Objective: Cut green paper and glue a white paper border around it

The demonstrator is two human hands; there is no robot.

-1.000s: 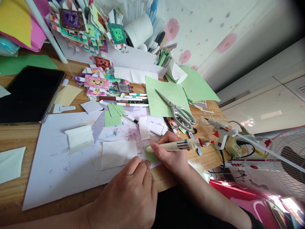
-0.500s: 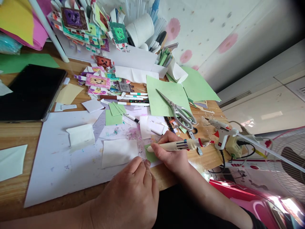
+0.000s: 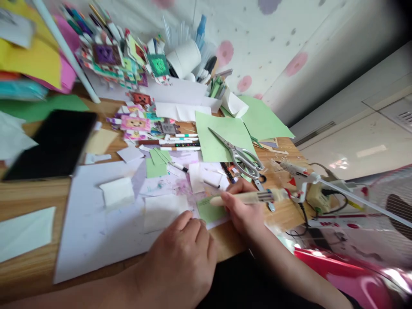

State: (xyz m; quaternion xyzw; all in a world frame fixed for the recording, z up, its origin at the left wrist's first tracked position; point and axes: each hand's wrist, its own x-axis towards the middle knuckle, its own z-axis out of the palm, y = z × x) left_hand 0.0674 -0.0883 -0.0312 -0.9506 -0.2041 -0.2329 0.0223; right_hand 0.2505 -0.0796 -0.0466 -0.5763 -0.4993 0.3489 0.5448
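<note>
My right hand grips a thick cream multicolour pen, lying nearly level with its pale end toward the left. Below that end is a small green paper piece with faint marks along its upper left. My left hand is closed, its knuckles up, at the lower left corner of the green piece. Its fingertips are hidden, so I cannot see what they hold, if anything. Just left of the piece lies a white paper rectangle, and farther left a folded white paper.
Metal scissors lie on a light green sheet. Markers and paper figures are behind the white work sheet. A black tablet lies left; a glue gun stands right.
The pen and my right hand have moved right, uncovering more of the green piece and its faint marks. My left hand stays closed beside it. The whole view has shifted slightly.
</note>
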